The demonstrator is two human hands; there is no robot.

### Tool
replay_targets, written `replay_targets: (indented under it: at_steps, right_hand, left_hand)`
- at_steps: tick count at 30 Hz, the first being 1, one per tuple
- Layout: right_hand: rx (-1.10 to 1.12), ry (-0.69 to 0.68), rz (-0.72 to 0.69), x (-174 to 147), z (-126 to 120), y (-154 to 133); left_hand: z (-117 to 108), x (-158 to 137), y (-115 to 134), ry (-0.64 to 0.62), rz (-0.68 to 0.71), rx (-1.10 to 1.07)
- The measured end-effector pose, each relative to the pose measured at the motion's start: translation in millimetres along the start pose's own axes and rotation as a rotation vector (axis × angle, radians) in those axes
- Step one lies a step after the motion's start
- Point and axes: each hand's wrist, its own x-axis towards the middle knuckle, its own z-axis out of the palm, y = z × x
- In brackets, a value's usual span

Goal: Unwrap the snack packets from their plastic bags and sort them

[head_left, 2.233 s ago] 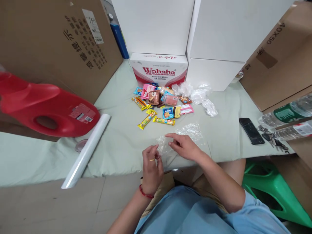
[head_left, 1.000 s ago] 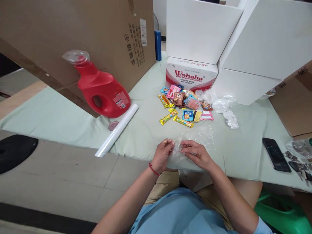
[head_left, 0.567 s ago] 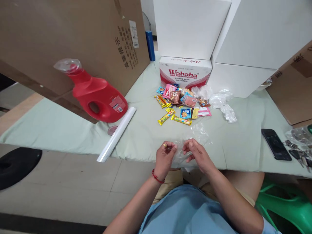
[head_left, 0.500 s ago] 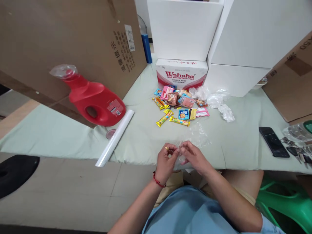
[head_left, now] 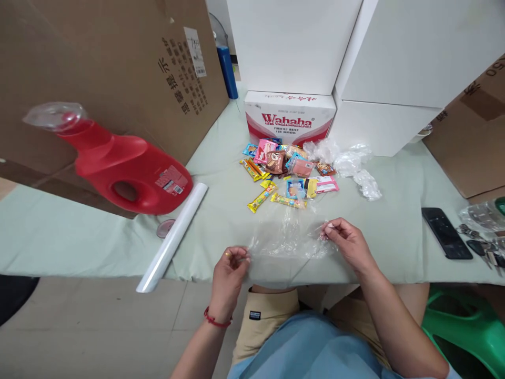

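Head cam: left hand and right hand are each pinching a side of some thin clear plastic, so it's spread between them near the table edge. Its far end overlaps a yellow snack bar, with the snack pile right behind, white roll off left.

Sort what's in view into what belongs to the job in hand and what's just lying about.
In the job:
clear plastic, held between the left hand and right hand
probably the wrapped snacks, at its far side

Lying about, it seems:
red jug
white roll
black phone
keys
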Motion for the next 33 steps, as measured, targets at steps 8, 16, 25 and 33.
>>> replay_targets:
  at_steps: [8, 16, 25, 33]
  right_hand:
    - [-0.153, 0.006, 0.001, -8.2, -4.0, 10.2]
    - [-0.225, 0.229, 0.114, -20.0, -16.1, 15.5]
    - [-0.774, 0.508, -0.051, -51.7, -79.4, 8.4]
    - [-1.043, -0.231, -0.556, 1.5, -7.5, -26.5]
  left_hand:
    - [17.1, -4.6, 65.9, -0.033, 0.891, 0.731]
    - [93.1, 52.4, 45.2, -0.391, 0.868, 1.171]
    - [77.3, 37.0, -3.5, -0.322, 0.8, 1.222]
    - [70.6, 38.4, 1.5, -0.351, 0.849, 1.238]
